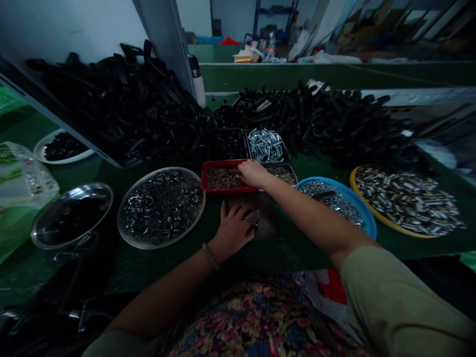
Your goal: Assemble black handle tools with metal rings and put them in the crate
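While your right hand (253, 173) is dipping curled fingertips into the right end of the red tray (228, 190), where small coppery pieces (223, 177) are lying, I cannot tell whether it is gripping any. Your left hand (236, 228) is hovering, fingers loosely spread, near the dark plate (269, 218); whether it is pinching something, I cannot tell. Pinching lightly is likely helping you avoid extras. Red print on the plastic bag (31, 173) is showing too blurred to read.
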A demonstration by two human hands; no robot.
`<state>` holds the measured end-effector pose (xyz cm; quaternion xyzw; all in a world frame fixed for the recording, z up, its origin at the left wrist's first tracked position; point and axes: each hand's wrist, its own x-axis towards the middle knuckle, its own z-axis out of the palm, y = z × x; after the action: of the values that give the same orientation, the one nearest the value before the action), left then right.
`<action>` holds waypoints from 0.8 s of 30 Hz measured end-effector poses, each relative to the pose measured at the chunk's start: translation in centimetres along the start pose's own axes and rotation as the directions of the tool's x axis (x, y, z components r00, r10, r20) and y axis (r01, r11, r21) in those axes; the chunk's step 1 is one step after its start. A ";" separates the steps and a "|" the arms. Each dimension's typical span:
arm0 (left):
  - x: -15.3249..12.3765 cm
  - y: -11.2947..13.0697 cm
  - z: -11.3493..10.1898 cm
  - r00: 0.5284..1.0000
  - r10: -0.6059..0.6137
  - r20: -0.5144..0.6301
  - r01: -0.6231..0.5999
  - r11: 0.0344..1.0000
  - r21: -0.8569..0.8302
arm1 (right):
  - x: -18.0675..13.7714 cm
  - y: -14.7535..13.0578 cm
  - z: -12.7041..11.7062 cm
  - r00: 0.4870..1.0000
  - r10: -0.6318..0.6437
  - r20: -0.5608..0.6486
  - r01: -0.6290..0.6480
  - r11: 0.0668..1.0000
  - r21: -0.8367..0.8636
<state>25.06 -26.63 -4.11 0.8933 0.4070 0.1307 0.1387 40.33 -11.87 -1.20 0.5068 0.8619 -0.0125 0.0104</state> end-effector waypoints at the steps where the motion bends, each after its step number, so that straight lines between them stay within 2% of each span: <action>1: 0.0 0.0 0.1 1.000 -0.020 0.008 0.020 0.999 -0.027 | 0.0 0.0 0.1 1.000 0.002 0.005 -0.002 1.000 0.005; 5: 0.5 -0.3 1.0 0.995 -0.102 -0.001 0.101 0.989 -0.105 | 0.5 -0.1 0.1 1.000 -0.001 0.011 0.001 0.999 0.051; 8: 0.7 -0.2 1.3 0.989 -0.150 -0.020 0.146 0.982 -0.119 | 0.2 -0.2 -0.5 0.999 0.004 -0.038 0.000 0.994 0.111; 12: 0.6 -0.1 1.3 0.986 -0.165 -0.036 0.159 0.979 -0.126 | -2.9 0.2 -1.4 0.993 0.036 -0.112 -0.006 0.967 0.253; 14: 0.5 0.0 1.3 0.986 -0.158 -0.048 0.150 0.978 -0.142 | -5.6 0.3 -1.3 0.984 0.082 -0.160 0.006 0.876 0.482; 16: 0.5 0.0 1.2 0.988 -0.148 -0.053 0.138 0.978 -0.156 | -8.5 0.1 -0.7 0.977 0.141 -0.159 0.020 0.685 0.729; 17: 0.5 -0.1 1.2 0.988 -0.147 -0.050 0.138 0.978 -0.156 | -9.9 -0.1 -0.2 0.978 0.161 -0.134 0.013 0.593 0.805; 19: 0.5 -0.1 1.3 0.987 -0.154 -0.039 0.147 0.978 -0.148 | -12.1 -0.8 0.8 0.980 0.186 -0.074 -0.034 0.519 0.854; 21: 0.5 -0.1 1.3 0.987 -0.159 -0.024 0.154 0.978 -0.141 | -13.3 -1.4 1.7 0.975 0.215 -0.047 -0.077 0.535 0.841; 24: 0.6 -0.1 1.3 0.988 -0.153 -0.017 0.150 0.980 -0.129 | -13.6 -2.1 2.6 0.967 0.246 -0.068 -0.107 0.632 0.767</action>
<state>25.84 -26.33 -5.31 0.8472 0.4665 0.1574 0.1997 45.13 -24.85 -3.40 0.5459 0.7211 -0.3279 -0.2727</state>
